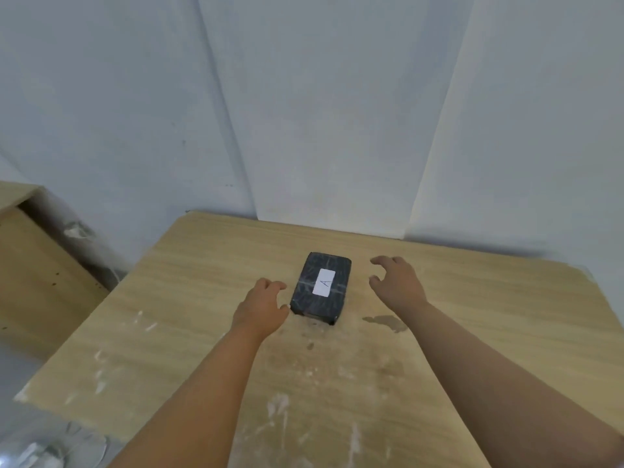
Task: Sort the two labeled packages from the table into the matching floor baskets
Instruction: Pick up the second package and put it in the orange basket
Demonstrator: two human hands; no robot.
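Note:
A black wrapped package point(305, 295) with a white label reading "A" point(324, 282) lies flat near the middle of the wooden table point(202, 298). My left hand point(261, 307) hovers just left of it, fingers curled and apart, thumb close to the package's near left corner. On the other side, a short gap off, my right hand point(396, 282) is spread open. Neither hand holds anything. Only this one package shows, and no floor basket is in view.
A white draped wall stands right behind the table. A second wooden piece of furniture point(37, 282) sits lower at the left, with plastic sheeting point(84, 238) in the gap. Clear crumpled plastic point(50, 450) lies on the floor at bottom left. White smears and a dark stain point(385, 321) mark the tabletop.

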